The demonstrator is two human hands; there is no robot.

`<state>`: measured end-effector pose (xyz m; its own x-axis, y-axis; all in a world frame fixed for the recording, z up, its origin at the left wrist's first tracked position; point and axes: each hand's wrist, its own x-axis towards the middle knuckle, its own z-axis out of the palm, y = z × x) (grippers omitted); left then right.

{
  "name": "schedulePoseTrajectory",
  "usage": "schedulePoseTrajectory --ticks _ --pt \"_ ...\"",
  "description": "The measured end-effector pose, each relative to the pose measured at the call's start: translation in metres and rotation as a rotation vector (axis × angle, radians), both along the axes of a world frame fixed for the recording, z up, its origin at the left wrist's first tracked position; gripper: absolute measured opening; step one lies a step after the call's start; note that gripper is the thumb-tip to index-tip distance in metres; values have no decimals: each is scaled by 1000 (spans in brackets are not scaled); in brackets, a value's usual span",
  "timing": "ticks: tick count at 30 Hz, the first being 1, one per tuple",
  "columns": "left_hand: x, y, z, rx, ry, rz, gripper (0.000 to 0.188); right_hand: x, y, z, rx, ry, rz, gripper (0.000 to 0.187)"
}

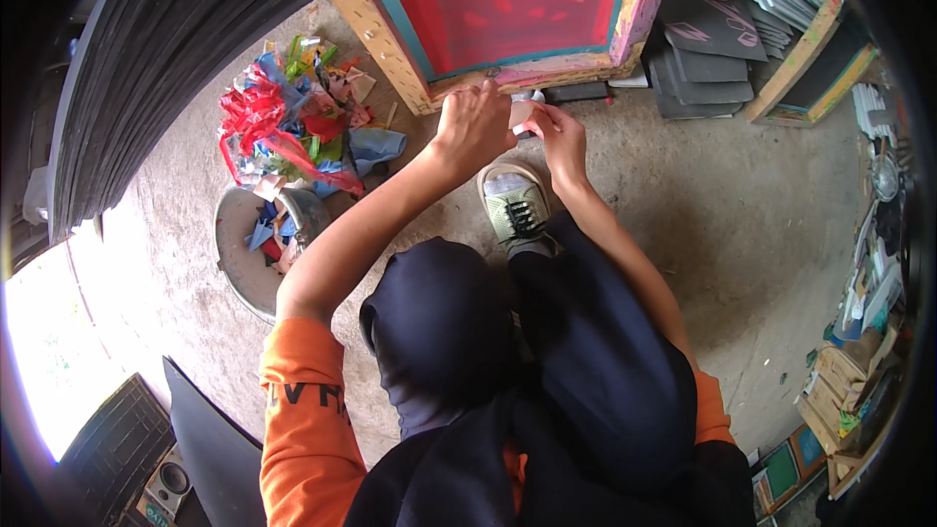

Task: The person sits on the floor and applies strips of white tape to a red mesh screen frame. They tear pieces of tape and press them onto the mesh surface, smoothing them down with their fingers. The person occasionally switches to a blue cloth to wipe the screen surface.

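Both my hands are raised close together at the lower edge of a silk-screen frame [395, 59], which has wooden sides and a red mesh with pale patches. My right hand [561, 141] is closed, its thumb and fingers pinching a small pale, see-through strip [522, 115]. The strip reaches across to my left hand [475, 127]. That hand is curled with its back up, so what its fingers grip is hidden. Just below the hands is my foot in a light green shoe [515, 210] with black laces.
To the left lie a heap of colourful plastic and cloth scraps [259, 117] and a grey bucket [234, 244] with more scraps. Black sheets [146, 68] stand stacked at the far left. Dark boards [698, 78] and another wooden frame [795, 68] lean at the upper right.
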<state>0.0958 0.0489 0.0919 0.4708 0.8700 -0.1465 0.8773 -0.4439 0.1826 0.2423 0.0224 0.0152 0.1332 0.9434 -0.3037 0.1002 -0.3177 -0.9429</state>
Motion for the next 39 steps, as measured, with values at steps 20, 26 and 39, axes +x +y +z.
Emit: schedulePoseTrajectory --ticks 20,26,39 --pt "-31 -32 -9 78 -28 45 36 -28 -9 3 -35 214 36 21" --pt "-86 -39 -70 -7 -564 230 47 -29 -5 12 -116 493 38 21" --pt "-96 -41 -117 -16 -753 354 49 -33 2 15 -124 651 14 19"
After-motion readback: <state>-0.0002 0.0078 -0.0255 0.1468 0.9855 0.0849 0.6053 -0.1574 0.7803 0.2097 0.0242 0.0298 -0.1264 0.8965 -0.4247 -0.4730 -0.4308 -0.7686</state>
